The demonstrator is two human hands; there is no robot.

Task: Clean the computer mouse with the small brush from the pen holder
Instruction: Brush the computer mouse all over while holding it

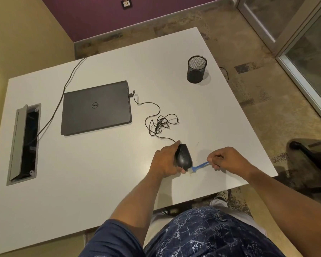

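A black wired computer mouse is tipped on its side near the table's front right, with my left hand gripping it from the left. My right hand pinches the handle of a small blue brush. The brush's pale bristles touch the near end of the mouse. The black mesh pen holder stands at the back right, far from both hands, and looks empty.
A closed grey Dell laptop lies left of centre, with the mouse's tangled cable plugged into it. An open cable tray is set in the white table at the left. The table's front edge runs just behind my hands.
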